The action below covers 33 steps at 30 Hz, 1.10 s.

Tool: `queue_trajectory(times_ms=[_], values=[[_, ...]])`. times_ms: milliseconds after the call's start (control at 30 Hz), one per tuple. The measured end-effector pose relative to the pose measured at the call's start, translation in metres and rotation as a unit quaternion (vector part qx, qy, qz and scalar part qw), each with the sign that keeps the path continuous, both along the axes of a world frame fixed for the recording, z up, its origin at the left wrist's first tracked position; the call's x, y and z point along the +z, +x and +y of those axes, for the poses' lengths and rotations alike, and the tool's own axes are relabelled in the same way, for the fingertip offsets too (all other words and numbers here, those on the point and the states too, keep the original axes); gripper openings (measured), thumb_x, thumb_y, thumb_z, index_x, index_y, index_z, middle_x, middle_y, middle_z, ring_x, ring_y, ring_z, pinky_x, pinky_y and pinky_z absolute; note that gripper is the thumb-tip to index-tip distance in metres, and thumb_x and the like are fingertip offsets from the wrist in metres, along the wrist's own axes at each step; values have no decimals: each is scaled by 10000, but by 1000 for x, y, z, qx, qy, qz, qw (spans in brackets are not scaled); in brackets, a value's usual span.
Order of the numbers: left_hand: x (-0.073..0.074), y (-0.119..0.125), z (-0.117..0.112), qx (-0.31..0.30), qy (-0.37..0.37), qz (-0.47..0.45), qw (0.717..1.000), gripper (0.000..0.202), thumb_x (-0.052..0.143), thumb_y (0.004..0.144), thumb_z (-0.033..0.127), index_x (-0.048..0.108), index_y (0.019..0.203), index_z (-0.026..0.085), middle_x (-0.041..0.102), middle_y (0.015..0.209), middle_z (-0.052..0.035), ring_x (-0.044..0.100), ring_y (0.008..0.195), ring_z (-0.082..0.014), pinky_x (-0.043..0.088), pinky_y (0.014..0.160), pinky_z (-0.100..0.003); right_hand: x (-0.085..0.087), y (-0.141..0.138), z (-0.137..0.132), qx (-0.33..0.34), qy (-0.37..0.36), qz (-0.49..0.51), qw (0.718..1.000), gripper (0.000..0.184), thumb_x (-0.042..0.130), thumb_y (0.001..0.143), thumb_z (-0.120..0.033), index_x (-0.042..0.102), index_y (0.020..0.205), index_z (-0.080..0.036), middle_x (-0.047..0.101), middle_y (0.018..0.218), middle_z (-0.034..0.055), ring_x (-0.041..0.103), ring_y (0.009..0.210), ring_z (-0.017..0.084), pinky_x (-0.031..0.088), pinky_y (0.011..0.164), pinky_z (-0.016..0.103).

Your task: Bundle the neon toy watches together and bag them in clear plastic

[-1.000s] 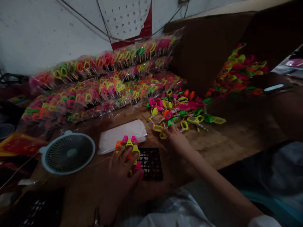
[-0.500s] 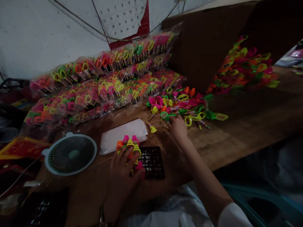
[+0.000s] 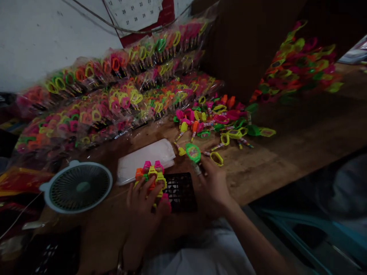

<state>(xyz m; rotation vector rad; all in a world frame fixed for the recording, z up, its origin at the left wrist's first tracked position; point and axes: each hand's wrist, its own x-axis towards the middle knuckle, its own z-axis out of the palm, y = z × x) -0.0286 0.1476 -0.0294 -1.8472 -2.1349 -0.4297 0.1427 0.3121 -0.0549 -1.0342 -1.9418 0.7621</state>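
Observation:
My left hand lies with fingers curled over a cluster of small neon plastic toys standing in the left side of a black grid tray. My right hand pinches the stem of a green ring-shaped toy and holds it just beyond the tray. A loose pile of neon toys lies on the wooden table further out. A yellow ring toy rests close to my right fingers.
A small round fan lies left of the tray. A stack of clear plastic bags sits behind it. Bagged rows of toys are piled against the wall. Another heap of toys lies far right by a brown box.
My right hand has drawn back from the loose pile toward the tray, now carrying a green toy. My left hand stays on the cluster. The view has tilted down.

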Motion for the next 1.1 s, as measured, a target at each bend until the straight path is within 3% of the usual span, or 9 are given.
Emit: queue_trajectory(times_ms=[67, 167, 267, 367, 600, 733, 900, 1000, 1100], values=[[0, -1, 0, -7, -5, 0, 1000, 304, 555, 845, 340, 602, 1143, 301, 571, 1284, -20, 447, 1232, -272, 314, 1040, -515, -4, -11, -17, 60, -117, 60, 989, 199, 509, 811, -230, 643, 949, -180, 671, 868, 62, 605, 796, 209, 488, 724, 315], [0, -3, 0, -10, -8, -3, 1000, 326, 545, 852, 341, 588, 1172, 301, 569, 1285, -25, 449, 1230, -266, 329, 1035, -502, -21, -31, -41, 122, -298, 157, 934, 195, 592, 759, -301, 626, 896, -166, 670, 776, 27, 608, 719, 191, 498, 674, 294], [0, -3, -1, -6, -9, -2, 1000, 324, 544, 857, 342, 586, 1175, 295, 561, 1294, -25, 437, 1243, -266, 341, 1030, -492, -37, -44, -59, 149, -362, 213, 895, 288, 633, 689, -259, 616, 959, -160, 693, 860, 34, 627, 814, 210, 505, 761, 318], [-1, -2, -1, -2, -11, -3, 1000, 329, 550, 856, 337, 581, 1180, 294, 554, 1305, -22, 435, 1245, -263, 343, 1031, -483, -42, -46, -65, 148, -343, 179, 910, 291, 602, 668, -189, 623, 957, -163, 702, 884, 37, 626, 817, 209, 501, 755, 312], [-8, -4, -1, -5, 30, -16, 999, 428, 533, 853, 368, 498, 1263, 250, 583, 1269, -61, 458, 1226, -273, 310, 1039, -483, -34, -53, -73, 145, -217, 13, 965, 310, 502, 656, -38, 615, 909, -177, 689, 877, 76, 637, 818, 223, 492, 736, 304], [-4, -3, 5, 30, 33, -25, 999, 528, 496, 867, 399, 414, 1338, 176, 563, 1288, -104, 435, 1246, -290, 317, 1033, -467, -41, -59, -86, 144, -178, 0, 974, 254, 499, 753, -76, 611, 944, -200, 682, 879, 78, 640, 803, 212, 498, 727, 289], [8, 3, 25, -28, -17, -3, 999, 491, 487, 877, 371, 446, 1335, 199, 521, 1347, -79, 354, 1314, -313, 283, 1059, -533, -49, -65, -96, 148, -151, 17, 977, 236, 415, 846, -113, 622, 942, -172, 678, 889, 108, 629, 798, 210, 497, 745, 319], [12, 9, 30, -46, -40, 7, 998, 382, 492, 879, 328, 545, 1246, 236, 537, 1335, -44, 356, 1304, -314, 269, 1068, -568, -45, -57, -73, 221, -173, 53, 958, 189, 481, 816, -136, 629, 929, -167, 690, 916, 87, 632, 818, 199, 495, 747, 307], [12, 13, 30, -47, -21, -2, 999, 314, 486, 871, 256, 592, 1162, 206, 578, 1279, -52, 370, 1287, -294, 307, 1065, -556, -31, -26, -22, 284, -201, 42, 937, 166, 555, 745, -141, 626, 895, -157, 701, 832, 43, 643, 754, 182, 498, 686, 269]])
